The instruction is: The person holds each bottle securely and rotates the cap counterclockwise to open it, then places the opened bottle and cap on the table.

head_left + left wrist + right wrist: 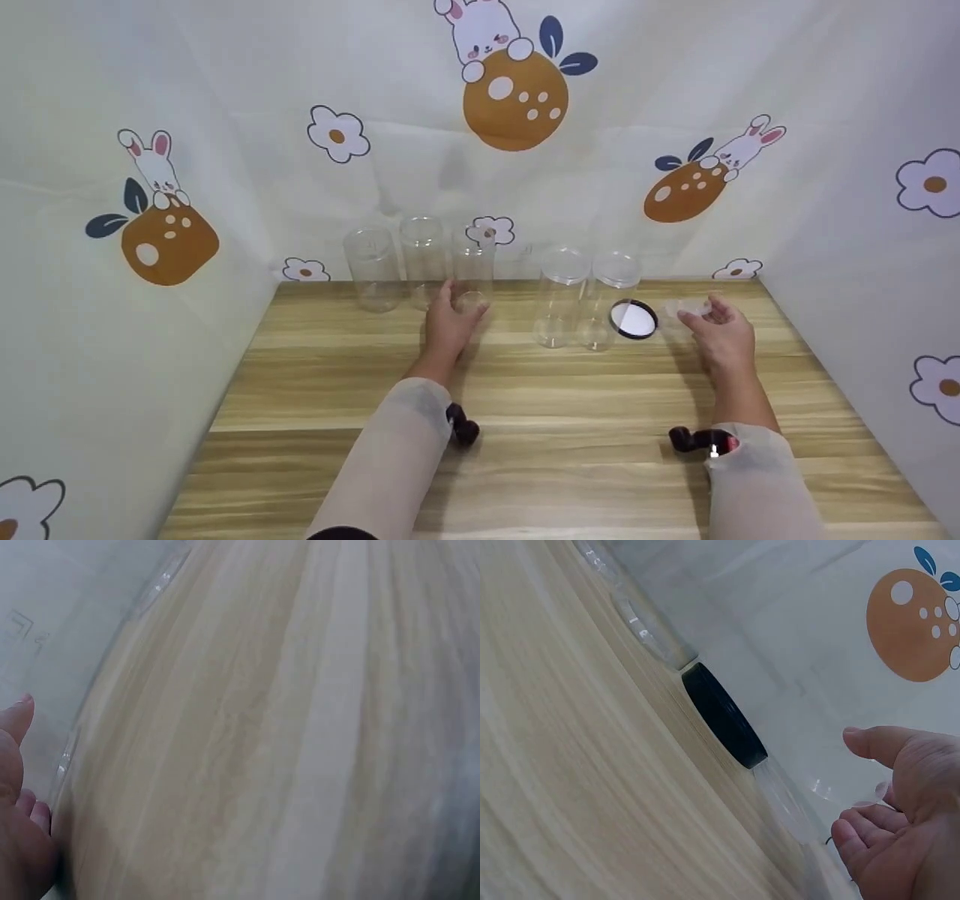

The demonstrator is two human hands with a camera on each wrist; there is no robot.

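My left hand cups the lower part of a tall clear jar, the rightmost of three along the back edge. Its thumb and fingers lie to either side of the jar's base; in the left wrist view only part of this hand shows, at the left edge. My right hand is beside a small translucent piece, which looks like a clear lid. In the right wrist view its thumb and fingers stand apart, fingertips close to the translucent piece. A black-rimmed lid with a white face is just left of it.
Two more clear jars stand left of my left hand. Another clear pair stands between my hands. A patterned cloth wall rises behind the wooden table and along both sides.
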